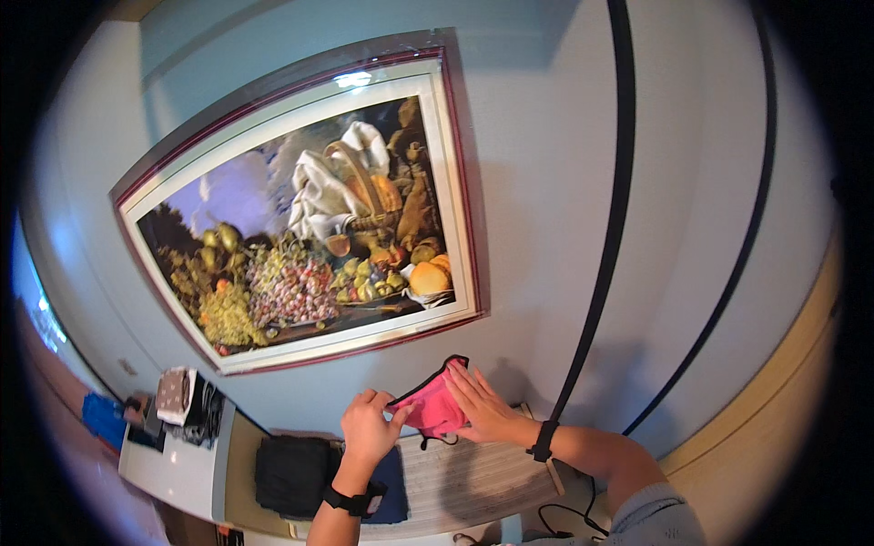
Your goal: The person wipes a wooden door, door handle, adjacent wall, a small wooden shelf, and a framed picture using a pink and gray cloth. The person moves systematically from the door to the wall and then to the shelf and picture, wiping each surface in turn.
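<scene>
A bright pink cloth item with black edging and a thin black strap or loop is held up between my two hands. My left hand pinches its left corner between thumb and fingers. My right hand lies against its right side, fingers extended, the thumb apparently behind or under the lower edge. Below the cloth is a wood-grain surface, with a folded black cloth and a folded dark blue cloth at its left.
A framed still-life print hangs on the wall ahead. At left, a white cabinet top holds folded clothes, with a blue item beyond. A black cable lies at lower right.
</scene>
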`<action>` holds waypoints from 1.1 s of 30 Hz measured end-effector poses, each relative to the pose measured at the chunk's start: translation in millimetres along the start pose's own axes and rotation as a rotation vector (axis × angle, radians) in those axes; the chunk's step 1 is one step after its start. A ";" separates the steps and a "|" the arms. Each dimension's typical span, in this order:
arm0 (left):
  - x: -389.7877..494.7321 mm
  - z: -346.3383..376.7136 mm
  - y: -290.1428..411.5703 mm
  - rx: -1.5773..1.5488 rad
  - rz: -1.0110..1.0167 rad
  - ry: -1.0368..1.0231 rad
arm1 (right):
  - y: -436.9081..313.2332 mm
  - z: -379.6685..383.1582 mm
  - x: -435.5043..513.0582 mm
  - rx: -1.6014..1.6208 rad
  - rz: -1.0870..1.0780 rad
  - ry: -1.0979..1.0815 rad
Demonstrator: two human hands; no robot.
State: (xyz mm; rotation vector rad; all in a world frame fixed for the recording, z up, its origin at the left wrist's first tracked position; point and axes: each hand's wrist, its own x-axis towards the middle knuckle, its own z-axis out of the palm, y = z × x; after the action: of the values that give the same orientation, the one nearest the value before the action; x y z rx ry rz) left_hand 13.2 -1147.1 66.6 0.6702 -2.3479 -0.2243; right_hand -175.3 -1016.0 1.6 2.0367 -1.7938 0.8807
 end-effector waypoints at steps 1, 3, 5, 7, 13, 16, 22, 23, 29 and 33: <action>9.1 0.1 -2.1 0.018 0.038 0.009 | -1.2 -1.3 1.2 0.002 0.045 -0.034; 25.1 3.2 -3.6 -0.049 -0.010 -0.084 | -2.4 -3.8 -0.5 -0.025 0.109 -0.068; 41.9 9.0 -1.4 -0.058 -0.024 -0.112 | 0.6 -7.4 -5.4 -0.022 0.174 -0.104; 59.6 17.3 4.6 -0.124 0.021 -0.108 | 8.3 -10.4 -12.0 0.005 0.212 -0.071; 89.8 59.0 63.6 -0.317 0.127 0.103 | 32.7 -10.7 -23.0 0.284 0.336 0.205; 106.7 63.6 95.8 -0.321 0.160 0.242 | 44.3 -20.6 -3.0 0.210 0.389 0.474; 214.6 39.9 139.7 -0.408 0.182 0.607 | 118.5 -104.8 118.1 -0.255 0.267 0.714; 237.9 36.3 145.0 -0.445 0.156 0.662 | 132.8 -120.9 145.0 -0.311 0.250 0.732; 351.7 35.1 159.9 0.003 0.424 0.776 | 192.7 -191.7 257.8 -0.545 0.323 0.793; 363.2 70.1 133.0 0.161 0.387 0.736 | 213.8 -169.1 252.5 -0.616 0.314 0.854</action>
State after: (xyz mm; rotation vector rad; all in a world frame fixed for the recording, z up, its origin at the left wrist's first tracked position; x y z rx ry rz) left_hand -318.6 -1224.6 262.5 0.2811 -1.7336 0.3377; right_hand -414.9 -1156.7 248.4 0.8183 -1.5882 0.9198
